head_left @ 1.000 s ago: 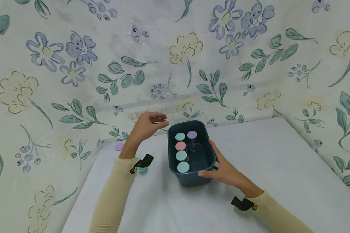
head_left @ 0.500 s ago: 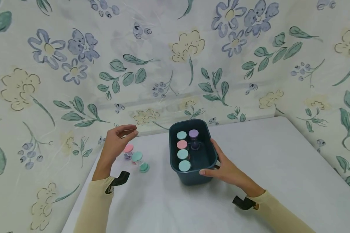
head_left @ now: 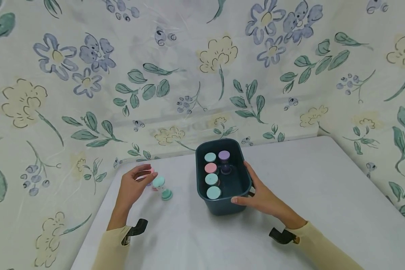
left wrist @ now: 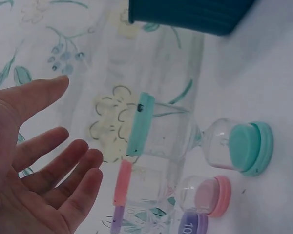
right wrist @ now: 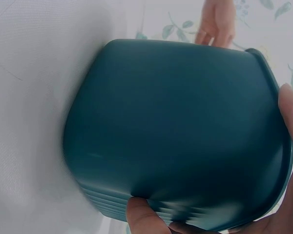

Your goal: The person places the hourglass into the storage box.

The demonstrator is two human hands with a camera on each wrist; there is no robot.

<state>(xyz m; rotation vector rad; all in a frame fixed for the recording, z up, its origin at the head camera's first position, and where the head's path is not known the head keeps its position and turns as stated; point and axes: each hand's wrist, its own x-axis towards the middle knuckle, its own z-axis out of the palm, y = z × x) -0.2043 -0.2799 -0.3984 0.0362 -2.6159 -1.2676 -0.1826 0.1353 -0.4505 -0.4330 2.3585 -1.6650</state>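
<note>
In the head view my left hand (head_left: 133,184) hovers beside a few sand timers at the left of the table. Its fingers are loosely bent, and the left wrist view shows nothing between them. Closest is a green-capped sand timer (left wrist: 200,139), upright; behind it stand a pink-capped sand timer (left wrist: 219,196) and a purple-capped sand timer (left wrist: 194,223). My right hand (head_left: 261,197) grips the right side of a dark teal bin (head_left: 222,207), thumb at the rim and fingers along the wall. Inside the bin stand several timers, among them a pink-topped one (head_left: 210,168) and a purple-topped one (head_left: 224,155).
A white cloth covers the table (head_left: 310,180). Floral sheeting (head_left: 189,75) hangs behind it and along its sides. Within the bin, the timers form a row on the left, with the purple-topped one at the back right.
My left hand has moved from beside the bin's left rim leftward, then down toward the timers on the table. The right hand has kept its hold on the bin.
</note>
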